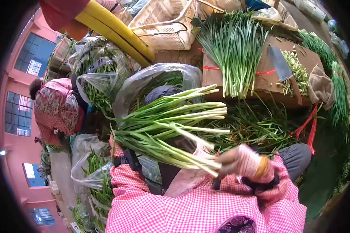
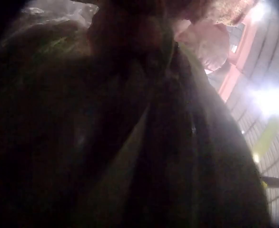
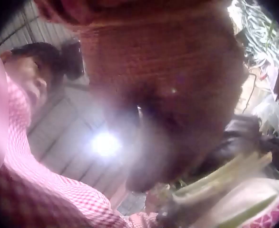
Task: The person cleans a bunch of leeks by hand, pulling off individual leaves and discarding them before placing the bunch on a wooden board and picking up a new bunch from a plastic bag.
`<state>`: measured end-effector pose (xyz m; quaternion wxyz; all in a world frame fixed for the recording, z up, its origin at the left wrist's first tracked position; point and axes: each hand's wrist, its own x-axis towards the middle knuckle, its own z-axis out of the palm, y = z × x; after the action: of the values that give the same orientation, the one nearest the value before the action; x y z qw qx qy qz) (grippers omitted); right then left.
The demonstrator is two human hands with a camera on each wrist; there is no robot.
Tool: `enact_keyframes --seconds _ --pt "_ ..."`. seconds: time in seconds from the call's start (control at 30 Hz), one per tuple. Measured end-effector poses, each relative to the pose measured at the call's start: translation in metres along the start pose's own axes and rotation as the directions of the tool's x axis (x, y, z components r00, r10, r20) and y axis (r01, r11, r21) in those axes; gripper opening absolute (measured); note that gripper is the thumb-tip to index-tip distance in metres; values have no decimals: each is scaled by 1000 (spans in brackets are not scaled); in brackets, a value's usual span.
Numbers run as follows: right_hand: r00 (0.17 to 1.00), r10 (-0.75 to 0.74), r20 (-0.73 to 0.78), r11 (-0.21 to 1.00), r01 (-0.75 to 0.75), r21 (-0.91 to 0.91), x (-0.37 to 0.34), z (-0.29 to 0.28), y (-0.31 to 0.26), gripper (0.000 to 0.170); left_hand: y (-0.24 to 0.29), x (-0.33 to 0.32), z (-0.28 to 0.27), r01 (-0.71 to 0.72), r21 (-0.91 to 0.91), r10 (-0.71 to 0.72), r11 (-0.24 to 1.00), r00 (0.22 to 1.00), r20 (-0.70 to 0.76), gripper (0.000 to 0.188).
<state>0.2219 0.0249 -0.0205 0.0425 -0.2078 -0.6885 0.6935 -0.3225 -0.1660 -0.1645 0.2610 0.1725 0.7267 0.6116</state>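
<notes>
Near the right hand (image 1: pixel 237 161), the stalks (image 1: pixel 198 112) shade from whitish ends to green leaves, and the sleeve (image 1: pixel 287 176) behind it is pink-and-white gingham. Grey trousers (image 1: pixel 297 155) show to its right; beyond it, a red band (image 1: pixel 210 68) crosses brown cardboard (image 1: pixel 212 81), with a yellow beam (image 1: pixel 116 29) farther left.

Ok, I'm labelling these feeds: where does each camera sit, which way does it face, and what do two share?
Head: worn on the head, facing forward and down at the green stalks; checked clothing and the blurred right hand show.
Left wrist: on that wrist, facing dark leaves close up, ceiling at right; a dim shape at top is probably the left hand.
Right wrist: on that wrist, facing up past the shadowed hand; the person's head shows.
Shared: head and right wrist both show checked clothing and stalks.
</notes>
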Motion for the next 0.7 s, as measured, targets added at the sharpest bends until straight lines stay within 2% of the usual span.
enact_keyframes --seconds 0.03,0.07,0.1,0.13,0.17,0.2,0.23,0.27,0.33,0.37,0.4,0.47,0.57,0.6,0.67,0.7 --pt "981 39 -191 987 -68 -148 7 -11 44 22 15 -2 10 47 -69 -46 996 999 16 33" --pt "938 111 -328 993 -120 -7 7 -19 47 22 10 3 8 109 -296 -74 949 989 129 33" --pt "872 180 -456 981 -128 144 9 -25 38 22 8 6 10 209 -489 -100 847 966 240 33" --pt "820 337 -462 838 -38 545 -3 -27 21 24 5 6 8 283 -547 -127 788 944 305 33" --pt "822 209 -530 912 32 408 -3 -25 11 21 13 2 10 358 -591 -152 723 917 368 33" --pt "788 -97 -608 993 116 -8 -1 -22 4 21 18 6 14 425 -629 -158 651 886 436 33" --pt "771 -235 -591 969 141 -202 0 -23 -13 23 16 16 10 485 -695 -288 531 874 390 33" --pt "755 -365 -546 909 161 -385 5 -23 -29 25 15 15 11 419 -677 -229 605 906 356 32" --pt "695 -578 -428 742 230 -630 28 -20 -35 33 13 13 12 271 -622 -97 734 949 298 31" --pt "719 -584 -377 680 179 -711 40 -13 -39 34 3 22 7 169 -536 -111 827 984 138 30" --pt "851 -444 -279 651 93 -753 52 -5 -44 30 11 19 11 233 -559 -157 796 971 181 28" --pt "846 -478 -234 650 162 -742 78 14 -30 26 24 11 17 359 -598 -247 717 932 264 26" --pt "868 -437 -237 640 115 -760 94 23 -19 21 20 12 16 214 -564 -141 798 975 170 20" --pt "836 -489 -249 689 195 -698 92 25 -18 20 18 12 13 163 -546 -102 822 985 141 18" --pt "764 -572 -299 756 349 -554 76 25 -14 17 14 12 9 171 -526 -100 833 982 160 15" --pt "738 -604 -301 737 375 -562 68 24 -13 12 12 13 10 177 -517 -99 837 980 174 13"
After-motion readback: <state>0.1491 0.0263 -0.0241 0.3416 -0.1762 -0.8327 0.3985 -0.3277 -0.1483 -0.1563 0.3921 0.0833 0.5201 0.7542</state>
